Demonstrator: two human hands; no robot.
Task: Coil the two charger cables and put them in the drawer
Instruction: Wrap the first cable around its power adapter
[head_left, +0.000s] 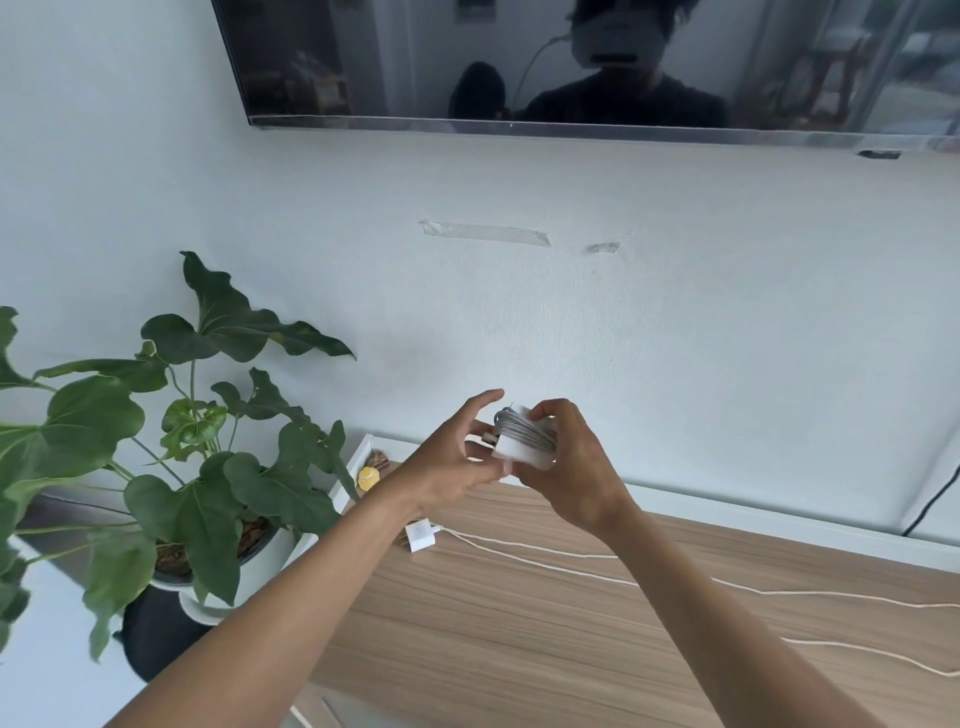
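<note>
You are holding both hands raised in the air above the back edge of the wood-grain cabinet top (519, 623), with bare white wall (519, 322) behind them and open room on every side. Your right hand (566, 467) is gripping a white charger brick (524, 451) with its grey cable (522, 428) wound around it in a tight bundle; your left hand (457, 452) is sitting just beside it, fingers spread and loosely touching the cable's plug end rather than closing on anything. Below your left wrist, a second white charger (420, 536) is lying on the cabinet top, its white cable (675, 582) trailing uncoiled beneath your right forearm and off toward the right edge. That is making two chargers: one wound, one loose. Beyond your left hand, a small yellow object (368, 478) is resting at the cabinet's far corner, and further left one potted plant (208, 467) is standing beside the cabinet. Above your hands a wall-mounted television (519, 62) is hanging, with two strips of tape (485, 233) below it.
</note>
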